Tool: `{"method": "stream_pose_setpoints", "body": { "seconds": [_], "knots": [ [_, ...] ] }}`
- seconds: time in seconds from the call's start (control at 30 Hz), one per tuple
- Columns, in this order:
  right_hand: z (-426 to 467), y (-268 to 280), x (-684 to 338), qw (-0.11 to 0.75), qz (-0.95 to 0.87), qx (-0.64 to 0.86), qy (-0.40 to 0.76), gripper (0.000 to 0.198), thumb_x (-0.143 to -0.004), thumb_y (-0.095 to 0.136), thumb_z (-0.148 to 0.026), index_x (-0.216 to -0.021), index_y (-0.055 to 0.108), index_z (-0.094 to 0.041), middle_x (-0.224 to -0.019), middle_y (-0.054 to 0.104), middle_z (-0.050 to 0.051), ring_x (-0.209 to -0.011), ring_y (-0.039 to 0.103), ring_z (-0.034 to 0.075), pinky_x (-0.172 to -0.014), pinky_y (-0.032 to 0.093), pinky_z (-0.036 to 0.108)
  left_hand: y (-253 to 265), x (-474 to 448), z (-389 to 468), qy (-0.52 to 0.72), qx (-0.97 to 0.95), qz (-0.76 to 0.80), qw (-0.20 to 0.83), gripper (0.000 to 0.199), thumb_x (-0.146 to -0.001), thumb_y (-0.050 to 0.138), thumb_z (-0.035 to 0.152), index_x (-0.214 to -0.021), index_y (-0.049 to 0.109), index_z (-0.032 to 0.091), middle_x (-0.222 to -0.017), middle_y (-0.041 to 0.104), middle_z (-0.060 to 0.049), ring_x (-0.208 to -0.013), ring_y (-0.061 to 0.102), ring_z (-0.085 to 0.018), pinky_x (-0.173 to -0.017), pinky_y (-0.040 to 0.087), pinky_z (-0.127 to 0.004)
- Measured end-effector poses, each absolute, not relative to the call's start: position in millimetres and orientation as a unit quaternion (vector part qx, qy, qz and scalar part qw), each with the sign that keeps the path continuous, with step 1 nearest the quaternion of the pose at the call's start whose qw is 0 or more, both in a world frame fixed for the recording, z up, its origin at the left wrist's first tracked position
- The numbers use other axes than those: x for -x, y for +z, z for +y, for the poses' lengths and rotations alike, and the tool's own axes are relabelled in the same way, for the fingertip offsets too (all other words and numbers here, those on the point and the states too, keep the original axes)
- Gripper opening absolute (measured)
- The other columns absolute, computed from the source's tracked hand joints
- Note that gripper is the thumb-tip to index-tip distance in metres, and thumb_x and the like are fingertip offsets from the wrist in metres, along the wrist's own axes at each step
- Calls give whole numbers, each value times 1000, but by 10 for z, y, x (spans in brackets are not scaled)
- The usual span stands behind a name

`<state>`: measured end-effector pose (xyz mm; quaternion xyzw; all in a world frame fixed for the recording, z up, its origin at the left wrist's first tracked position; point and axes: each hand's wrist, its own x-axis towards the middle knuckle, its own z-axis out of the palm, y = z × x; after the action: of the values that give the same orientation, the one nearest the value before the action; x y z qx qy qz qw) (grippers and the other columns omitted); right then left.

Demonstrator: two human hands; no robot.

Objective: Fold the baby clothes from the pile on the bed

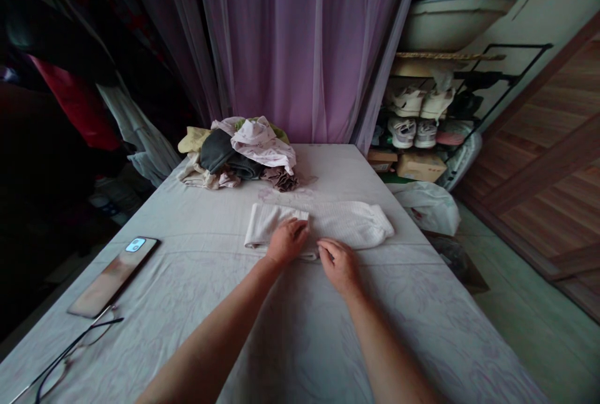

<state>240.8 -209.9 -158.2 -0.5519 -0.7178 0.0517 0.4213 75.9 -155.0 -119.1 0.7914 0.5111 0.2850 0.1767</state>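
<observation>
Standing here, first thing I'd watch is the near left of the surface [197, 310]: phone [112, 280] and glasses [63, 356] lie right beside each other close to the left edge, so a stray left elbow could probably knock one off. Far left of centre there's a loose clothes pile [244, 154], and its top pieces look like they'd slide if somebody tugged one from underneath.

Middle: white garment [330, 222] lying crosswise, near side of the pile, left part doubled over. Left hand [287, 240] rests on that fold, fingers bent; right hand [340, 263] is curled at the near edge, a small gap between the two. Can't tell if either is actually pinching fabric. Uneven pressure there could skew the fold imo, or ruck up the cover underneath. The right end's loose and a bit bunched, so creases could get trapped.
</observation>
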Motion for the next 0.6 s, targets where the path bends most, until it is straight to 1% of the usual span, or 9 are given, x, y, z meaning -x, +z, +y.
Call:
{"method": "stream_pose_setpoints", "body": {
  "seconds": [0.07, 0.2, 0.27, 0.37, 0.47, 0.53, 0.6],
  "knots": [
    [-2107, -1595, -2405, 417, -713, 561, 56, 31, -88, 44, -22, -96, 74, -20, -96, 75, 9, -90, 69, 21, -85, 54, 34, -1190, -548, -1557, 302, -792, 502, 172, 27, -93, 50, 29, -111, 69, 22, -108, 74, -6, -100, 68, -20, -93, 52, -31],
    [-2106, -1579, -2379, 387, -705, 590, 72, 34, -89, 45, -27, -111, 70, -19, -100, 75, 9, -93, 69, 21, -86, 52, 34, -1213, 23, -1566, 351, -767, 530, 92, 28, -94, 46, 29, -110, 68, 21, -111, 72, -7, -111, 64, -22, -99, 49, -36],
    [-2067, -1509, -2350, 352, -696, 620, 83, 36, -90, 46, -30, -117, 66, -20, -100, 75, 8, -91, 69, 21, -84, 52, 32, -1237, 296, -1603, 358, -739, 564, 82, 30, -94, 46, 32, -114, 65, 21, -114, 71, -7, -109, 65, -21, -98, 50, -36],
    [-1928, -1322, -2274, 282, -665, 684, 102, 40, -93, 45, -38, -125, 62, -20, -96, 75, 9, -86, 70, 23, -76, 50, 32, -1282, 560, -1709, 331, -735, 586, 81, 37, -91, 52, 40, -121, 60, 19, -119, 69, -10, -110, 64, -23, -97, 51, -38],
    [-1708, -1129, -2156, 216, -626, 735, 142, 47, -94, 40, -46, -130, 57, -21, -96, 75, 10, -87, 70, 25, -74, 49, 34, -1329, 617, -1816, 288, -766, 570, 70, 49, -84, 62, 46, -125, 57, 18, -126, 64, -12, -117, 59, -27, -100, 48, -42],
    [-1550, -1061, -2071, 189, -606, 753, 173, 53, -92, 42, -51, -133, 54, -19, -99, 74, 12, -90, 69, 27, -75, 48, 35, -1354, 578, -1859, 268, -776, 568, 59, 54, -80, 67, 44, -126, 55, 18, -129, 62, -13, -119, 57, -28, -102, 46, -45],
    [-1409, -1058, -1996, 184, -586, 758, 219, 61, -87, 51, -53, -136, 50, -16, -100, 73, 13, -91, 68, 27, -76, 49, 34, -1365, 517, -1879, 259, -773, 577, 51, 55, -80, 68, 42, -127, 54, 18, -129, 62, -13, -120, 56, -29, -103, 45, -46]
  ]
}}
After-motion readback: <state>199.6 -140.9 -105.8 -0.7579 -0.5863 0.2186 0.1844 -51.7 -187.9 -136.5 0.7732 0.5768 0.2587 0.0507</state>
